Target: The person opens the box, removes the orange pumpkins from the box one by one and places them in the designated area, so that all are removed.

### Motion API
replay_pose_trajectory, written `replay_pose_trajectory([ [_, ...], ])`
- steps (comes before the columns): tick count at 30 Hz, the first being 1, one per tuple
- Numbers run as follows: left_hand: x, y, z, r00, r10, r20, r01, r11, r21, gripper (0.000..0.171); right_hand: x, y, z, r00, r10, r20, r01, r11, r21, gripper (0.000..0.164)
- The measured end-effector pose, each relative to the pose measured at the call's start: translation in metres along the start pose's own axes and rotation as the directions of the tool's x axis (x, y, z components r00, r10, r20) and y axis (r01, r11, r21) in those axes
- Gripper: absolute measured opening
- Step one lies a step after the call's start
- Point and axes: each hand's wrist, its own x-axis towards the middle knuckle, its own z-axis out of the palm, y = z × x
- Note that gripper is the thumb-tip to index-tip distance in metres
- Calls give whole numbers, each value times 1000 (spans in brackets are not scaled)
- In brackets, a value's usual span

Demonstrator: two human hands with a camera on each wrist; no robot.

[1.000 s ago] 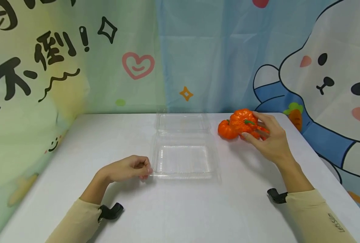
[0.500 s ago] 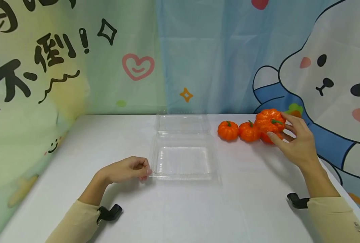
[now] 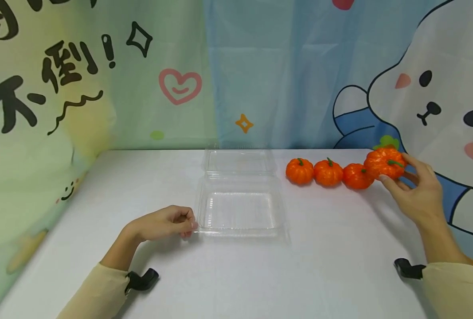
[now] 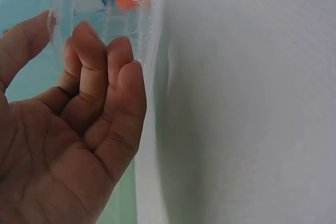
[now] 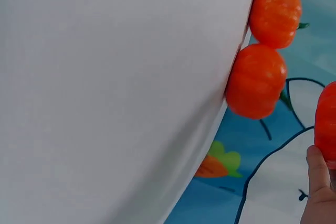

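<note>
My right hand (image 3: 425,195) grips a small orange toy pumpkin (image 3: 385,162) with a green stem, raised above the table's far right. To its left, three similar pumpkins stand in a row: the left pumpkin (image 3: 299,171), the middle pumpkin (image 3: 328,173) and the right pumpkin (image 3: 357,176). In the right wrist view only part of the held pumpkin (image 5: 326,124) shows, at the right edge. A clear plastic clamshell box (image 3: 240,232) lies opened out mid-table, its lid (image 3: 239,161) toward the back. My left hand (image 3: 166,223) pinches the box's front left corner, its other fingers curled.
The white table (image 3: 236,279) ends at a printed cloth backdrop (image 3: 260,79). Its far edge runs just behind the pumpkins and the lid. Black wrist mounts jut from both sleeves, one at the left wrist (image 3: 142,280) and one at the right wrist (image 3: 409,268).
My right hand has carried its pumpkin rightward, past the row, bringing the three standing pumpkins into full sight. The left hand and the box have hardly moved.
</note>
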Motion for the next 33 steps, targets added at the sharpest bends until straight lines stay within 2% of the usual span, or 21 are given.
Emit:
replay_pose_trajectory([
  [4, -2, 1, -1, 1000, -2, -2, 2, 1000, 5, 23, 2, 8, -2, 1000, 29, -5, -29, 998, -64, 73],
  [11, -5, 0, 1, 1000, -14, -8, 14, 1000, 1, 21, 9, 17, -1, 989, 128, 73, -113, 977, -178, 76],
  [21, -5, -1, 1, 1000, -12, -19, 12, 1000, 15, 17, 18, 30, -4, 970, 197, 141, -157, 954, -254, 78],
  [28, -3, 0, 2, 1000, -18, -14, 18, 1000, -1, 25, 19, 40, -7, 931, 293, 216, -218, 924, -314, 79],
  [33, -2, 1, 2, 1000, -13, -18, 13, 1000, 3, 24, 20, 48, -7, 908, 332, 255, -245, 915, -320, 82],
])
